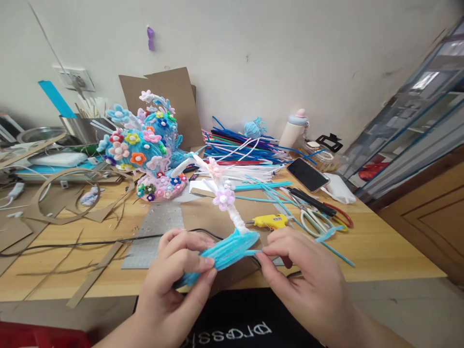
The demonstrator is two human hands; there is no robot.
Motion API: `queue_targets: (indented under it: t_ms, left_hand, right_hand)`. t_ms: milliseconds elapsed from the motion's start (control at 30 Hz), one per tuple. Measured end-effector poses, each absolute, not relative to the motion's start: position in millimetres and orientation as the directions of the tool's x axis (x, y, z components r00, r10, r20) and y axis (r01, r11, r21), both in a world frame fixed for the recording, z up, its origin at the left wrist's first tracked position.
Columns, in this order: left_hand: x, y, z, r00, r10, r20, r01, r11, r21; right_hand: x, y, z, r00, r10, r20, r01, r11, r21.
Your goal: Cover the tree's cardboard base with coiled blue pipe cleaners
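My left hand [181, 270] is closed around a light-blue fuzzy base [230, 249] wound with pipe cleaner. From the top of that base rises a white wrapped stem, bearing a lilac flower [224, 198] and a pink flower [214, 167]. To the right of the base, my right hand [304, 270] pinches the end of a light-blue pipe cleaner [251, 252] that runs to the base. Behind, a teapot-like shape [145, 145] covered in colourful pipe-cleaner flowers stands on the table. A yellow glue gun [270, 221] lies just beyond my right hand.
Many pipe cleaners [246, 147] are heaped by the wall. A phone [308, 174], scissors [315, 221] and a bottle [293, 129] are at the right. Cardboard scraps [96, 273] and a black cable [119, 240] lie at the left.
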State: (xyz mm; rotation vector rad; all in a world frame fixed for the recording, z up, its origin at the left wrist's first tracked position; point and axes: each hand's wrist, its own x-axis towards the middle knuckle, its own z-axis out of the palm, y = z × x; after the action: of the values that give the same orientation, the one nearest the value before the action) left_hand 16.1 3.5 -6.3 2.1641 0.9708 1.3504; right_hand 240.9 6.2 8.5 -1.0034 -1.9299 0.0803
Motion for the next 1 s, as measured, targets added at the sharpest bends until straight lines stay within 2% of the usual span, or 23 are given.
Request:
queue_targets:
  t_ms: [367, 1000]
  left_hand:
    - [11.9, 2.6, -6.1, 0.335, 0.673, 0.659, 0.407, -0.734, 0.544]
    - [-12.0, 5.3, -22.7, 0.277, 0.699, 0.659, 0.283, -0.715, 0.639]
  right_hand:
    - [247.1, 8.2, 2.7, -0.191, 0.788, 0.585, 0.643, 0.551, -0.532]
    - [253.7, 22.3, -0.9, -0.163, 0.936, 0.313, 0.631, 0.343, -0.696]
